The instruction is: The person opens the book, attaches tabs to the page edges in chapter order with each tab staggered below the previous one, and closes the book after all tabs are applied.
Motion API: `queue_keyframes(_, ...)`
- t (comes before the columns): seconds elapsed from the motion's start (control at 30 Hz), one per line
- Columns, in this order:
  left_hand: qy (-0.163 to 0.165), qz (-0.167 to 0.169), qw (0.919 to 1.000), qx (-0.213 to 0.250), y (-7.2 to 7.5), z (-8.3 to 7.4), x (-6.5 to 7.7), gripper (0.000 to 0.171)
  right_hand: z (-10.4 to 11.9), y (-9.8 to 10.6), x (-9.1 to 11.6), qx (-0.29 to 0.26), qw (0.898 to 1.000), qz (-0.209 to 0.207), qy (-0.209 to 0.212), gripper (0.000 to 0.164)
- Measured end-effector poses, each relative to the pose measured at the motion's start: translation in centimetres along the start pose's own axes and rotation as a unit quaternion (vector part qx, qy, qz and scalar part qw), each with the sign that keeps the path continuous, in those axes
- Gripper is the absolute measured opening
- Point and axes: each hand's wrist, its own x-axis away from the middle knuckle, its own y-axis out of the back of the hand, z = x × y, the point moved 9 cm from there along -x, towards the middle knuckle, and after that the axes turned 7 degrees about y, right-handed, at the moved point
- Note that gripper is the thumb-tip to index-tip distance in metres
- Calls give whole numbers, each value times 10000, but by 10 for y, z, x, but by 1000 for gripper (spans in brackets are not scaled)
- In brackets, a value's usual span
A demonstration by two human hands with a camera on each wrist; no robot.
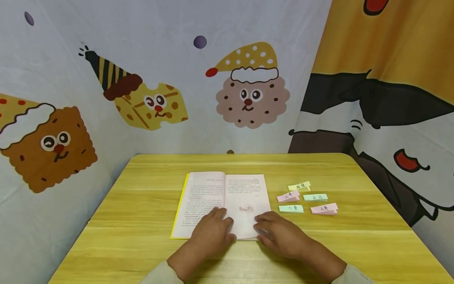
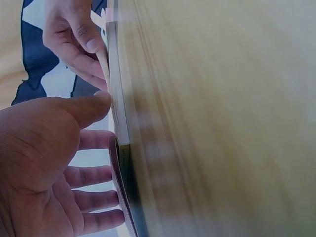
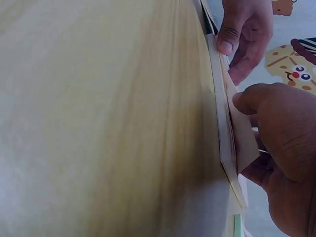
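The left hand [image 1: 213,232] lies loose on the open, yellow-edged paper book [image 1: 244,189]; the right hand [image 1: 283,234] pinches a pale paper leaf [image 3: 243,128], seen lifted only in the wrist views. Printed and pinkish, the book lies on the yellowish wooden bench [image 1: 124,236].

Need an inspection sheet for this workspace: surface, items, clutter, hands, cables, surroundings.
Surface: wood-grain table, rounded far corners.
Job's things: open book, lying on the table; printed text on both pages, small drawing on the right one.
Clutter: folded paper slips right of the book: one yellow slip, two pink slips, two green slips, all handwritten.
Grippers: left hand, fingers resting on the left page near the fold; right hand, holding the right page's outer edge, slightly raised.
Cables: nothing seen.
Surroundings: backdrop with cartoon figures behind the table.
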Motion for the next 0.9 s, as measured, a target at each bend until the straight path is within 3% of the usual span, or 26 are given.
queue_keyframes(0.2, 25, -63, 10000, -36, 2, -1, -1, 48, 6, 9, -1, 177, 9988, -344, 306, 12)
queue_keyframes(0.6, 49, -6, 10000, 35, 3, 0, 0, 44, 5, 18, -5, 294, 9954, -832, 363, 7)
queue_keyframes(0.8, -24, -40, 10000, -40, 5, -1, 1, 37, 3, 26, -4, 428, 9915, -1226, 93, 19)
queue_keyframes(0.9, -92, -47, 9998, -141, 6, -2, 0, 33, -1, 31, -2, 481, 9883, -1429, -210, 38)
